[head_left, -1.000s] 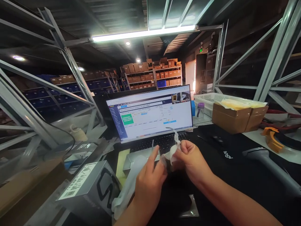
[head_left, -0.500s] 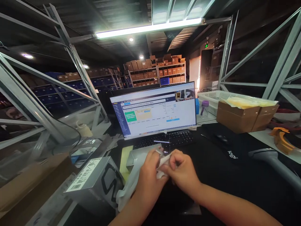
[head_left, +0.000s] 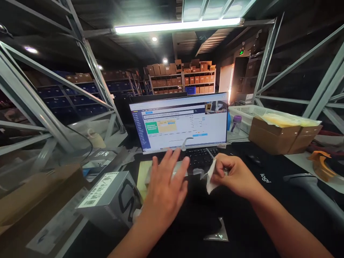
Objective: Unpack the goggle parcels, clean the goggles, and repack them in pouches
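Observation:
My left hand is open, its fingers spread over a small silver-grey box that it largely hides. Pinched in my right hand is a white wrapper, thin and crumpled, with one serrated-looking edge. Beside the wrapper lies a small translucent piece whose kind I cannot make out. A clear plastic bag rests on the black desk mat nearer to me. Left of my left hand stands a larger grey box with a white label.
Behind my hands are a keyboard and a lit monitor. On the right lie a mouse, a grey handheld scanner and an orange tape dispenser. Cardboard boxes stand behind them; an open carton is at left.
My hands have moved apart. The left has let go and spread its fingers; the right has moved right with the white wrapper. The clear bag on the mat now shows.

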The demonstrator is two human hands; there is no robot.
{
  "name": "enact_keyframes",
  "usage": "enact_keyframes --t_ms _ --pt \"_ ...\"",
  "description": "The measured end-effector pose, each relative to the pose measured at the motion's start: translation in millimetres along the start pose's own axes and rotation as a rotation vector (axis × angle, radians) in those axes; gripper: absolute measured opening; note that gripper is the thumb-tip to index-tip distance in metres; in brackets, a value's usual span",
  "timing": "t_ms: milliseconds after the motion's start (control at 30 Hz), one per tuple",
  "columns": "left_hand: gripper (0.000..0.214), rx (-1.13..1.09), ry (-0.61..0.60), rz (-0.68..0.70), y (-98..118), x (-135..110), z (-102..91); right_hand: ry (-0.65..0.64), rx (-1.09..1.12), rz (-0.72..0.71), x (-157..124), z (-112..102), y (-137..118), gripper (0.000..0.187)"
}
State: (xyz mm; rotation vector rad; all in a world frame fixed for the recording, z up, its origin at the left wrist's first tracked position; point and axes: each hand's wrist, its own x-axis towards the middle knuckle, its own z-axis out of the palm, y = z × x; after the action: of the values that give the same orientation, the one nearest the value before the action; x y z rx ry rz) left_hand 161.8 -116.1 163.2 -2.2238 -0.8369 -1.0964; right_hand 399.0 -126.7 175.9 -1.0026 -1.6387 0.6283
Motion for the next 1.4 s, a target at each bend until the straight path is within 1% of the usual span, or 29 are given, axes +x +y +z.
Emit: enact_keyframes --t_ms 67,133,233,333,433,533,600,667,833,933,1000,1100,1167,1200,1267,1367,1400 --pt "0.056 -0.015 -0.112 0.1 3.7 1.6 -0.6 -0.085 -0.063 -0.079 -4.6 9.3 -1.9 0.024" --pt "0.044 -0.045 -0.161 0.185 4.0 1.8 1.4 -0.158 -0.132 -0.137 -8.8 18.5 -2.1 0.024" --pt "0.028 -0.08 -0.144 0.218 1.1 0.2 7.9 -0.236 -0.282 -0.18 -13.5 29.0 1.2 0.027" --pt "0.028 -0.054 -0.103 0.222 0.1 -2.2 15.9 -0.282 -0.447 -0.212 -17.0 34.4 4.0 0.032" --pt "0.031 -0.058 -0.053 0.229 1.2 -4.5 22.5 -0.318 -0.517 -0.193 -20.0 31.1 -1.0 0.031" --pt "0.034 -0.091 -0.038 0.193 1.3 -5.3 25.1 -0.379 -0.492 -0.111 -21.4 19.4 -12.7 0.018" --pt "0.032 -0.11 -0.04 0.166 1.3 -4.6 24.8 -0.377 -0.436 -0.045 -21.7 12.9 -18.8 0.012" --pt "0.032 -0.117 -0.04 0.151 1.7 -3.4 23.8 -0.317 -0.429 -0.024 -21.3 12.2 -20.3 0.009" --pt "0.034 -0.123 -0.015 0.13 1.3 -2.3 22.6 -0.122 -0.615 -0.121 -16.5 27.1 -7.7 0.026" --pt "0.033 -0.141 0.021 0.097 -3.0 -2.7 21.3 -0.059 -0.625 -0.202 -12.6 28.0 -0.9 0.029" --pt "0.034 -0.167 0.024 0.081 -5.9 -2.9 19.7 -0.095 -0.577 -0.242 -11.0 23.7 -0.1 0.027" --pt "0.034 -0.215 -0.023 0.074 -5.5 -3.6 18.2 -0.266 -0.48 -0.243 -11.5 15.9 -3.3 0.029" --pt "0.033 -0.214 -0.051 0.09 -1.1 -4.6 19.1 -0.39 -0.459 -0.243 -14.3 14.4 -5.5 0.027" --pt "0.032 -0.201 -0.05 0.103 1.7 -5.2 20.3 -0.426 -0.467 -0.246 -16.3 15.5 -5.8 0.026" --pt "0.031 -0.166 -0.028 0.132 6.5 -6.3 23.1 -0.42 -0.506 -0.256 -21.0 21.3 -4.6 0.025" --pt "0.031 -0.144 0.004 0.163 6.9 -6.7 25.7 -0.317 -0.544 -0.27 -25.1 31.6 -0.4 0.026" --pt "0.031 -0.152 0.002 0.166 5.0 -6.3 25.4 -0.307 -0.524 -0.269 -24.6 32.6 0.7 0.027"
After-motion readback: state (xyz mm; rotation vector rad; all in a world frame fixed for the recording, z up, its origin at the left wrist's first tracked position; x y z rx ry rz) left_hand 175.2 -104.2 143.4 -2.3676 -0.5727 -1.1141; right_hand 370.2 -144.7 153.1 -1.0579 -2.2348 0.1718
